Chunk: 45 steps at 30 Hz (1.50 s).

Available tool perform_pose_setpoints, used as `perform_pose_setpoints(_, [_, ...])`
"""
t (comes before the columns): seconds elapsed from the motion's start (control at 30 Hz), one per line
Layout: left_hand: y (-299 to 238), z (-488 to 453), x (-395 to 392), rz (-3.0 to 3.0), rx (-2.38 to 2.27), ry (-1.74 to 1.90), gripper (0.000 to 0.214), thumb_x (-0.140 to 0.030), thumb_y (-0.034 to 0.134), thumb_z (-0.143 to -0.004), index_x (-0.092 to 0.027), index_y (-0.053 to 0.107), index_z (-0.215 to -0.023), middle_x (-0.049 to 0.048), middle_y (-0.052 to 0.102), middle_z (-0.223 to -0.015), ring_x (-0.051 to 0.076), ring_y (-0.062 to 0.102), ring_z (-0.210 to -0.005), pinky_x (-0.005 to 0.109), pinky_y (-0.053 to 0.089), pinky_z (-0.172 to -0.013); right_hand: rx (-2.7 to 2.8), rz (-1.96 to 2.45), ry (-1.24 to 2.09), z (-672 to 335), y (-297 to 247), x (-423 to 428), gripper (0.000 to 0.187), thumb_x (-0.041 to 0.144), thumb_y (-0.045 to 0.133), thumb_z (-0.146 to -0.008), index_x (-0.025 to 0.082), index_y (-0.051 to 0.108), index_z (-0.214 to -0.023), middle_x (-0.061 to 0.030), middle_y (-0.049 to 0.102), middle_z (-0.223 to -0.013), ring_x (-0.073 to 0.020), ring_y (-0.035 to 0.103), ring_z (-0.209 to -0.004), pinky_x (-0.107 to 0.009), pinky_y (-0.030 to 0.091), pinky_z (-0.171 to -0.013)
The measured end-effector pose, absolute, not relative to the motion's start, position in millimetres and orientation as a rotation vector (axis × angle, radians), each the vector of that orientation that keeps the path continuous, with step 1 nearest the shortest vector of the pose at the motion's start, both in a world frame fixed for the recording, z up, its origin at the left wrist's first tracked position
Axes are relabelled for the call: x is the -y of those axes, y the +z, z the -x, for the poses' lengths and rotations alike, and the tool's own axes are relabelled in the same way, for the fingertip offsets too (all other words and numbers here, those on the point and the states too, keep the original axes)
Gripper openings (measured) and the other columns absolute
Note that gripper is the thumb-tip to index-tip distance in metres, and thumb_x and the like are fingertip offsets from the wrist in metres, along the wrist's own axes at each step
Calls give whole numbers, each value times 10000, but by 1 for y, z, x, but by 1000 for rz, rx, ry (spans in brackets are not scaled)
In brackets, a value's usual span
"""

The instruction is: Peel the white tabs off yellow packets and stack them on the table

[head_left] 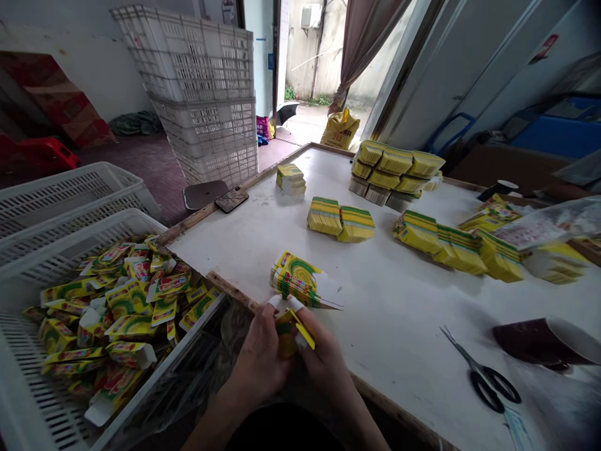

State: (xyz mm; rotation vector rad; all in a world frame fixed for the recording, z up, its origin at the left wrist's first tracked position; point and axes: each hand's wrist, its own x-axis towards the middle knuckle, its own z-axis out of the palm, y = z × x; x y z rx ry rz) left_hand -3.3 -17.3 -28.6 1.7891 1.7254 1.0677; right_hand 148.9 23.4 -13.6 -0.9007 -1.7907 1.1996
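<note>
Between my two hands, at the near edge of the table, is a small yellow and green carton [287, 332], partly hidden by the fingers. My left hand [263, 347] is closed on its left side, and my right hand [322, 351] grips its right side, where a yellow flap sticks up. White coverings wrap some fingertips. Just beyond the fingers lies a stack of flat printed cartons [298, 279], its white flaps pointing right. To the left, a white plastic crate [136, 222] holds a heap of folded yellow cartons [126, 300].
Bundled carton stacks stand mid-table [340, 219], to the right [455, 244] and at the back [394, 166]. Black-handled scissors [483, 373] and a dark mug [530, 341] lie at the right. A phone [231, 200] rests on the left edge. Tall stacked crates [206, 94] stand behind.
</note>
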Motion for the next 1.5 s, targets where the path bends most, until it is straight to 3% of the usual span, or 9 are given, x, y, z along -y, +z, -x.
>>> perform_pose_setpoints(0.2, [-15, 23, 19, -1812, -1757, 959, 482, -243, 706, -713, -209, 514, -1154, 98, 655, -1069, 298, 640, -1011, 438, 520, -876, 2082, 873, 1003, -163, -24, -32, 724, 291, 609, -910, 229, 272, -1548, -160, 264, -1609, -333, 267, -1474, -503, 366, -1129])
perform_pose_setpoints(0.27, [-7, 29, 19, -1833, -1750, 944, 483, -328, 749, -702, -210, 540, -1122, 89, 662, -1035, 292, 646, -969, 414, 526, -837, 2211, 853, 1004, -166, -21, -32, 703, 268, 629, -899, 238, 320, -1530, -177, 224, -1619, -344, 295, -1462, -486, 423, -1087])
perform_pose_setpoints(0.47, [6, 33, 15, -1828, -1647, 953, 484, -302, 796, -644, -232, 602, -1082, 56, 688, -994, 268, 662, -913, 359, 524, -797, 2274, 780, 1070, -179, 1, -43, 297, 181, 626, -894, 264, 669, -1176, -132, 482, -1473, -276, 566, -1276, -403, 493, -1008])
perform_pose_setpoints(0.8, [-1, 42, 16, -1818, -1686, 931, 467, -254, 771, -645, -223, 618, -1085, 58, 679, -1006, 263, 659, -926, 355, 524, -816, 2288, 776, 1141, -164, 3, -43, 272, 116, 619, -846, 246, 606, -1086, -123, 509, -1350, -270, 480, -1333, -411, 480, -1018])
perform_pose_setpoints(1.03, [0, 49, 14, -1641, -1637, 1092, 534, -283, 833, -579, -219, 665, -1082, 41, 714, -926, 245, 681, -809, 318, 543, -721, 2236, 743, 1022, -165, -2, -44, 358, 175, 608, -888, 264, 568, -1233, -134, 481, -1434, -271, 508, -1317, -404, 478, -1019])
perform_pose_setpoints(1.2, [0, 45, 13, -1672, -1549, 1069, 531, -264, 835, -568, -233, 680, -1075, 36, 715, -946, 243, 684, -835, 308, 544, -733, 2317, 749, 1099, -172, 1, -45, 237, 216, 669, -869, 265, 643, -1099, -115, 541, -1365, -252, 628, -1150, -376, 528, -944])
perform_pose_setpoints(1.3, [1, 39, 13, -1671, -1584, 1075, 509, -305, 829, -593, -223, 668, -1069, 38, 707, -918, 230, 674, -790, 298, 532, -688, 2296, 780, 1082, -172, -2, -42, 388, 174, 638, -861, 263, 563, -1230, -127, 493, -1402, -273, 555, -1256, -419, 500, -1006])
perform_pose_setpoints(1.4, [3, 34, 13, -1715, -1632, 1087, 452, -330, 807, -629, -220, 655, -1041, 44, 695, -916, 240, 662, -820, 318, 521, -723, 2240, 872, 1005, -166, -11, -38, 664, 124, 573, -858, 216, 301, -1457, -185, 351, -1500, -298, 381, -1412, -489, 411, -1102])
perform_pose_setpoints(1.5, [2, 29, 15, -1735, -1647, 1068, 450, -323, 804, -628, -217, 645, -1036, 48, 686, -938, 251, 656, -857, 335, 515, -753, 2257, 857, 1034, -160, -17, -35, 695, 171, 602, -867, 222, 271, -1477, -181, 318, -1524, -301, 346, -1433, -476, 378, -1132])
